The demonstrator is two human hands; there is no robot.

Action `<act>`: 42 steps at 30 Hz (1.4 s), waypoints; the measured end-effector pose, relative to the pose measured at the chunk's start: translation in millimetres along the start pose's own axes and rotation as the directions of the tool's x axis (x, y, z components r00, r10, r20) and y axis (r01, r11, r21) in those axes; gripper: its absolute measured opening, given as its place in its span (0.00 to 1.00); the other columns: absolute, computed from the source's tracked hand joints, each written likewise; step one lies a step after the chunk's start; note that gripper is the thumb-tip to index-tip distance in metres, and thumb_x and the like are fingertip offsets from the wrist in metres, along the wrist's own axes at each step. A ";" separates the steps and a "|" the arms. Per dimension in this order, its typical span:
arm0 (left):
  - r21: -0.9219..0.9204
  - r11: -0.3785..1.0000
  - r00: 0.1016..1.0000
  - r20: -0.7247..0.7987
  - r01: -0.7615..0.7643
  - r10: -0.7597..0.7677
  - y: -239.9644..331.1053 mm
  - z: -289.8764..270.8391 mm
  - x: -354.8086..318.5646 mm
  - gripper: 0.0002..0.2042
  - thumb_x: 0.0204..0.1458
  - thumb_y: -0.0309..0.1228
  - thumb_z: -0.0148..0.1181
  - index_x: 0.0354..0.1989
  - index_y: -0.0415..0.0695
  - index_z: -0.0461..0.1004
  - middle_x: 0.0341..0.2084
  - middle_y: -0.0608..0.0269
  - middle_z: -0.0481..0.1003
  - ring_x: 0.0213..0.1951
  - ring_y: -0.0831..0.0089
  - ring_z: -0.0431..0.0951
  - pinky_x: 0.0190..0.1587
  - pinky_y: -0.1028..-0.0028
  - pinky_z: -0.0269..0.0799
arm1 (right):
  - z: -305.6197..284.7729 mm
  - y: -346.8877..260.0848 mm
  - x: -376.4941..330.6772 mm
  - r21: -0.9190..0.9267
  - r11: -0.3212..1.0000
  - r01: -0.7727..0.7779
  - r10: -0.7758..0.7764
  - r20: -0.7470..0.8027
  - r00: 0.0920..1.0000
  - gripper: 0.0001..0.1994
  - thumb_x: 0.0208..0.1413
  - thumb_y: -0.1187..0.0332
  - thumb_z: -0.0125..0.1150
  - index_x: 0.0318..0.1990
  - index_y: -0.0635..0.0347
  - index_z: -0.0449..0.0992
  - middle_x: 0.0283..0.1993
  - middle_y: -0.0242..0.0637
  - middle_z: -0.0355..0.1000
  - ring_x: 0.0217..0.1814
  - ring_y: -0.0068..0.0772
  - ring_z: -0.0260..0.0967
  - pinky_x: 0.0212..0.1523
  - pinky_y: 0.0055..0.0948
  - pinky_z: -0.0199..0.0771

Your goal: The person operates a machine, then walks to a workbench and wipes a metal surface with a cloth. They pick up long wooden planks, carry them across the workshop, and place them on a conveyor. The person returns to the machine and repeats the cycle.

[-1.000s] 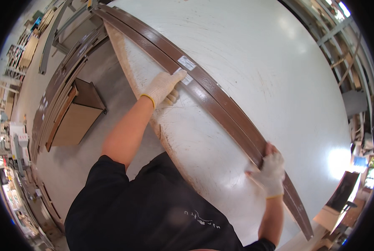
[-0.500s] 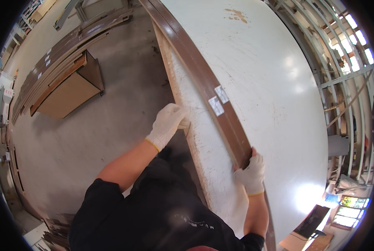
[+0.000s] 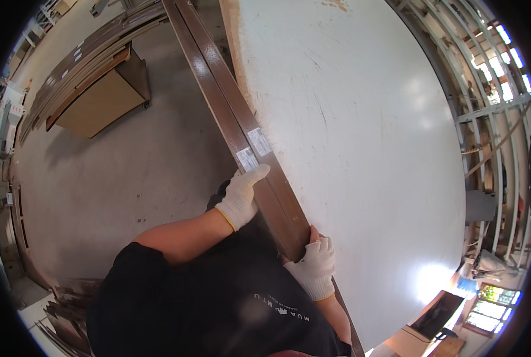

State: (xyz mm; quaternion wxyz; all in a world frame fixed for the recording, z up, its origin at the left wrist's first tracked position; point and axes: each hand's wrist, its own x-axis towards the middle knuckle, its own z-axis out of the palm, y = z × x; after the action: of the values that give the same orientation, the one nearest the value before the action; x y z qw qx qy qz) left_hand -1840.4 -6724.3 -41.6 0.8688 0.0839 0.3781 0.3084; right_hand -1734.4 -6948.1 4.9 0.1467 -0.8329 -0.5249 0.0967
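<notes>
Two long brown boards (image 3: 218,89) lie side by side, each with a white label, and slant from the top of the view down toward my body. My left hand (image 3: 242,196), in a white knitted glove, grips their left edge just below the labels, thumb over the top. Lower down, my right hand (image 3: 314,268), gloved with bare fingertips showing, is wrapped round the boards. A narrow brown strip (image 3: 344,309) runs on past my right wrist; I cannot tell whether it belongs to the boards. The boards overlap the left edge of the white worktable (image 3: 366,149).
A cart (image 3: 108,98) at the far left bears more long brown boards (image 3: 69,83). Metal racking (image 3: 491,113) stands beyond the table's right side. An open box (image 3: 438,315) sits at the lower right. Stacked brown pieces (image 3: 63,315) are at the lower left.
The boards have shifted left and toward me, across the table's left edge. My left hand has moved from the table edge onto the boards. My right hand has come left with them.
</notes>
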 end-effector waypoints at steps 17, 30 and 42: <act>-0.099 0.965 0.970 -0.046 -0.242 0.238 3.0 -30.6 -81.2 0.18 0.60 0.22 0.67 0.58 0.42 0.76 0.48 0.59 0.81 0.49 0.61 0.84 0.53 0.57 0.84 | -67.8 -21.5 -17.4 0.270 0.962 0.042 -0.160 0.432 0.887 0.54 0.49 0.62 0.82 0.80 0.70 0.54 0.66 0.58 0.70 0.70 0.58 0.70 0.67 0.45 0.76; -0.311 0.839 0.894 -0.190 -0.446 0.405 49.6 -173.9 -158.5 0.17 0.60 0.23 0.69 0.56 0.45 0.77 0.46 0.61 0.83 0.47 0.63 0.85 0.51 0.57 0.85 | -6.0 -97.2 -28.1 0.023 0.961 0.276 -0.230 0.622 0.748 0.60 0.49 0.55 0.82 0.85 0.51 0.47 0.63 0.55 0.75 0.61 0.63 0.79 0.60 0.52 0.81; -0.389 0.664 0.750 -0.506 -0.639 0.425 142.2 -284.0 -226.5 0.20 0.61 0.28 0.71 0.61 0.47 0.76 0.53 0.62 0.80 0.54 0.63 0.81 0.58 0.55 0.80 | 54.4 -310.4 49.2 0.094 0.815 0.572 -0.421 0.775 0.472 0.60 0.47 0.53 0.84 0.84 0.43 0.49 0.68 0.53 0.75 0.67 0.63 0.76 0.64 0.50 0.79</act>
State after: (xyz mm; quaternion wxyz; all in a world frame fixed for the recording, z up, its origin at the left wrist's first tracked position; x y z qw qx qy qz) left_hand -2227.5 -6771.7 -49.4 0.6352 -0.1155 0.3901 0.6565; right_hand -1992.9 -6769.9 60.8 -0.1436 -0.5300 -0.7609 0.3457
